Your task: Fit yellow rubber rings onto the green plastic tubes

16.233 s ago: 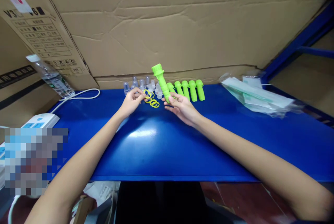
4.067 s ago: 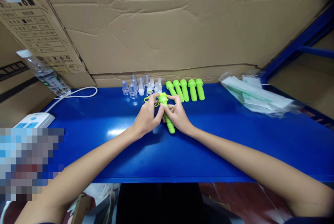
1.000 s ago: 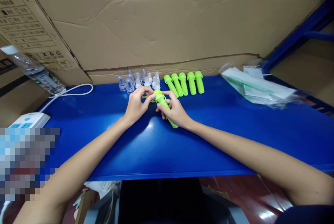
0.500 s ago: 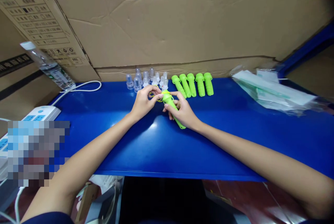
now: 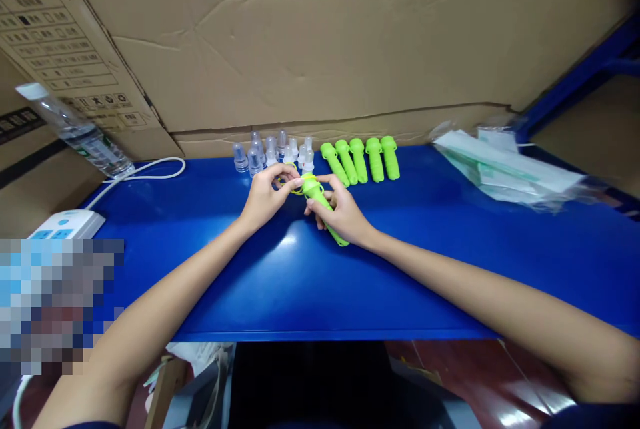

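Observation:
A lime-green ribbed plastic handle (image 5: 325, 210) with a wider round head lies slanted in my right hand (image 5: 345, 212), whose thumb and fingers wrap around it. My left hand (image 5: 270, 192) pinches a thin yellow cord (image 5: 297, 190) at the handle's head. Part of that cord lies across the top of the head, and some of it is hidden behind my left fingers. Just beyond my hands stand several small clear plastic caps (image 5: 241, 157), some with white bases. To their right, several matching green handles (image 5: 374, 160) lie in a row.
Cardboard (image 5: 320, 42) walls off the back of the blue table (image 5: 240, 302). A water bottle (image 5: 95, 145), a white cable (image 5: 165, 161) and a power strip (image 5: 75, 222) are at the left. Plastic-bagged items (image 5: 505, 165) lie at the right.
The whole view has shifted slightly, so things appear further left. Both hands keep their grips on the handle and the cord, with only slight finger movement.

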The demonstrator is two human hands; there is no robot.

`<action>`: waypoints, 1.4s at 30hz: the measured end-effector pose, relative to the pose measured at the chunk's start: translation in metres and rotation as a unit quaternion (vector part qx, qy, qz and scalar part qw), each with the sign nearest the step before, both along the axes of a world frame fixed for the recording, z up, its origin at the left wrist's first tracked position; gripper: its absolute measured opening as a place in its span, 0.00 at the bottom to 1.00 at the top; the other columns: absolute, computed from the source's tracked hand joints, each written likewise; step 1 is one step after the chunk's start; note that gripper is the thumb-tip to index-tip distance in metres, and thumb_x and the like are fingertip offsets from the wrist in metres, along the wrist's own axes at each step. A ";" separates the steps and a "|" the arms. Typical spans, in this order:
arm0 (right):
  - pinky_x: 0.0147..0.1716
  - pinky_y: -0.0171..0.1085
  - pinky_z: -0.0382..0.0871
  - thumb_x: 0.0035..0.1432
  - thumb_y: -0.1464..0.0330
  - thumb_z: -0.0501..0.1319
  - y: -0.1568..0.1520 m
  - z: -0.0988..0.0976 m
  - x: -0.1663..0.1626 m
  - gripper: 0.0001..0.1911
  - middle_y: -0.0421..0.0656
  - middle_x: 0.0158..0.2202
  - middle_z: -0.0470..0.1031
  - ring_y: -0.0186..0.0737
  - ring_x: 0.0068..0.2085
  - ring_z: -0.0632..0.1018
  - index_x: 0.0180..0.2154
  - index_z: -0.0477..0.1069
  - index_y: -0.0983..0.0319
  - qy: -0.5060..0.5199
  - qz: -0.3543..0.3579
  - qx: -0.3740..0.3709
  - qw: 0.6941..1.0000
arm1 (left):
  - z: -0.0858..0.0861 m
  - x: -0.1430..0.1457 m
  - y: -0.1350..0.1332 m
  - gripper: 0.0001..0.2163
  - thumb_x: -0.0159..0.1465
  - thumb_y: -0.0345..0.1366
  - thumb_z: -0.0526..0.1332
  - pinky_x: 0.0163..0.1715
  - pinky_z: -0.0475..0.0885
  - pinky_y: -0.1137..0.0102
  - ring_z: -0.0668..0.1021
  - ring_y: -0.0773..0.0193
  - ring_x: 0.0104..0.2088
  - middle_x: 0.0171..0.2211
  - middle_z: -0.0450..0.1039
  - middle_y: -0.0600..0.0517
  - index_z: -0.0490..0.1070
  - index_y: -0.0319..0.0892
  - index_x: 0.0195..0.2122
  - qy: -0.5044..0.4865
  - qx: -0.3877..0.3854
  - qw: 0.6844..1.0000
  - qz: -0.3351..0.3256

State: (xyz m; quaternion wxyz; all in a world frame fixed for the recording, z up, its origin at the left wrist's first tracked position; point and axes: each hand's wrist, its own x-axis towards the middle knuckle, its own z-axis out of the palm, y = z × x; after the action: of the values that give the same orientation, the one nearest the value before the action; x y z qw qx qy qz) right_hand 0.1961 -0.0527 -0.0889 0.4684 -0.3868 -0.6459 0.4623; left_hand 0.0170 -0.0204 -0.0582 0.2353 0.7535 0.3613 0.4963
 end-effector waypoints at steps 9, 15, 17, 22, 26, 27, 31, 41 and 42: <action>0.13 0.30 0.65 0.57 0.61 0.63 0.002 -0.002 -0.001 0.23 0.35 0.27 0.75 0.29 0.15 0.70 0.50 0.56 0.59 0.008 -0.006 0.011 1.000 | -0.002 0.002 -0.002 0.02 0.62 0.32 0.64 0.30 0.68 0.73 0.76 0.68 0.31 0.31 0.77 0.52 0.73 0.40 0.33 0.014 0.025 0.999 0.023; 0.14 0.30 0.66 0.57 0.61 0.62 0.002 -0.002 -0.001 0.24 0.35 0.27 0.75 0.29 0.16 0.71 0.51 0.56 0.60 0.003 -0.012 0.026 1.000 | 0.000 0.006 -0.007 0.01 0.64 0.30 0.62 0.30 0.68 0.74 0.76 0.67 0.33 0.34 0.76 0.51 0.73 0.41 0.36 0.028 0.076 0.996 0.040; 0.14 0.30 0.66 0.58 0.61 0.62 0.001 -0.002 -0.001 0.24 0.35 0.27 0.75 0.29 0.16 0.71 0.51 0.56 0.60 0.002 -0.013 0.031 0.999 | 0.000 0.006 -0.008 0.02 0.64 0.29 0.62 0.31 0.68 0.74 0.76 0.67 0.34 0.34 0.75 0.51 0.73 0.41 0.37 0.030 0.087 0.995 0.036; 0.14 0.30 0.66 0.57 0.60 0.63 0.000 -0.001 -0.002 0.24 0.35 0.27 0.75 0.30 0.16 0.71 0.50 0.57 0.60 0.004 -0.012 0.023 1.000 | 0.002 0.004 -0.007 0.02 0.64 0.29 0.61 0.32 0.69 0.73 0.76 0.67 0.34 0.33 0.74 0.52 0.72 0.41 0.35 0.050 0.096 0.994 0.022; 0.14 0.30 0.65 0.56 0.60 0.63 -0.001 0.001 -0.002 0.24 0.34 0.26 0.75 0.30 0.16 0.71 0.50 0.57 0.60 0.011 -0.015 0.015 1.000 | 0.003 0.004 -0.006 0.02 0.65 0.28 0.61 0.32 0.69 0.73 0.75 0.67 0.34 0.33 0.73 0.52 0.71 0.41 0.35 0.069 0.107 0.992 0.020; 0.13 0.30 0.65 0.56 0.60 0.63 -0.002 0.002 -0.002 0.24 0.34 0.26 0.75 0.30 0.15 0.71 0.50 0.57 0.60 0.013 -0.015 0.014 1.000 | 0.003 0.004 -0.006 0.03 0.65 0.28 0.60 0.33 0.69 0.73 0.75 0.67 0.34 0.33 0.73 0.52 0.71 0.41 0.34 0.073 0.113 0.991 0.021; 0.13 0.30 0.65 0.56 0.60 0.64 -0.002 0.003 -0.003 0.25 0.34 0.26 0.75 0.30 0.15 0.71 0.51 0.57 0.60 0.018 -0.017 0.007 1.000 | 0.002 0.004 -0.006 0.04 0.65 0.27 0.59 0.36 0.70 0.72 0.74 0.66 0.34 0.33 0.72 0.52 0.69 0.42 0.34 0.091 0.134 0.986 0.026; 0.13 0.29 0.61 0.55 0.59 0.64 -0.002 0.005 -0.003 0.27 0.33 0.25 0.74 0.29 0.15 0.70 0.51 0.57 0.60 0.042 -0.007 -0.007 0.999 | -0.004 0.005 -0.006 0.05 0.66 0.25 0.57 0.37 0.69 0.70 0.74 0.64 0.36 0.34 0.70 0.51 0.66 0.42 0.36 0.126 0.140 0.981 0.042; 0.13 0.29 0.61 0.55 0.58 0.64 -0.001 0.005 -0.003 0.27 0.33 0.25 0.74 0.30 0.15 0.70 0.51 0.57 0.60 0.041 -0.007 -0.008 0.999 | -0.004 0.006 -0.006 0.05 0.66 0.25 0.57 0.36 0.69 0.70 0.74 0.64 0.36 0.34 0.70 0.51 0.66 0.42 0.36 0.128 0.140 0.981 0.046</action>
State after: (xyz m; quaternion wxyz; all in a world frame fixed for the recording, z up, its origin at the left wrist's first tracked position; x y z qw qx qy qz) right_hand 0.1928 -0.0540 -0.0839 0.4947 -0.3753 -0.6199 0.4798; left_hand 0.0226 -0.0268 -0.0627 0.0565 0.8191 0.3496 0.4514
